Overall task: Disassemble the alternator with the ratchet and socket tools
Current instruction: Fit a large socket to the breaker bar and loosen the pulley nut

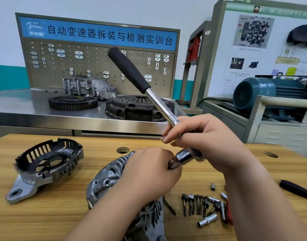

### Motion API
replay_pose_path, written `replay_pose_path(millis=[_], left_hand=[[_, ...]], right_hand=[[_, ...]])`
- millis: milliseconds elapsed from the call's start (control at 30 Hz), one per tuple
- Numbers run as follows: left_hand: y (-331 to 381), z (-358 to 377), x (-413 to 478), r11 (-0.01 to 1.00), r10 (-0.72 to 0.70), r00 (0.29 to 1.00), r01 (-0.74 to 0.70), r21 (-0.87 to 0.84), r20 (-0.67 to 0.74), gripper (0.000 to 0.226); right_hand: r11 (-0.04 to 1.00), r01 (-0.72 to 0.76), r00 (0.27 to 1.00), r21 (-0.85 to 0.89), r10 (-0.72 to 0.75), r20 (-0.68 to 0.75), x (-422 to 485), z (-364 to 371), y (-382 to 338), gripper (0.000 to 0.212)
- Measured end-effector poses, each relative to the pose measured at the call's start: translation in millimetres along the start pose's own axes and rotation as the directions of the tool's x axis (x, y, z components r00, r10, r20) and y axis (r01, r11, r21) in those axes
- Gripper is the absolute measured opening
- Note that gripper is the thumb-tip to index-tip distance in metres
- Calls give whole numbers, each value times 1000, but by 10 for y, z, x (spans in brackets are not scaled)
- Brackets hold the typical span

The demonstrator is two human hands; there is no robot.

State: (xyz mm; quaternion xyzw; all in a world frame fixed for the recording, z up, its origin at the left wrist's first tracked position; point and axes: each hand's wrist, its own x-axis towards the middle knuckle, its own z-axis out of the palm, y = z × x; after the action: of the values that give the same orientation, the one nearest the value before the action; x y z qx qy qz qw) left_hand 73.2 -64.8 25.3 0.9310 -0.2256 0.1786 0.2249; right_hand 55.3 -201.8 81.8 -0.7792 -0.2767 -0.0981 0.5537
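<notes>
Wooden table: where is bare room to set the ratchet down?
Bare wood front-left, between the black slotted end cover and the grey alternator body; also right of the right forearm. Crowded: the steel bits and sockets.

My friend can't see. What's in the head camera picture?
Two hands hold a ratchet above an alternator on a wooden table: the right hand grips its shaft, the left hand grips the socket. A removed cover lies to the left.

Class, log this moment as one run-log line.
left hand: grips socket | right hand: holds ratchet by head | alternator: on table | cover: off, lying left
</notes>
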Motion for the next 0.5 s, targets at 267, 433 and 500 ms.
replay_pose_path(millis=[267,433,500], left_hand=[[5,13,-16,997,42,999,-40,71,-17,47],[19,7,-18,996,42,999,-41,77,-13,48],[21,3,-19,996,43,999,-43,73,-3,47]], right_hand=[[999,-40,999,21,41,-22,0,0,24,32],[979,-179,972,-102,160,-172,16,80,24,34],[955,-240,954,-172,200,-222,26,90,41,33]])
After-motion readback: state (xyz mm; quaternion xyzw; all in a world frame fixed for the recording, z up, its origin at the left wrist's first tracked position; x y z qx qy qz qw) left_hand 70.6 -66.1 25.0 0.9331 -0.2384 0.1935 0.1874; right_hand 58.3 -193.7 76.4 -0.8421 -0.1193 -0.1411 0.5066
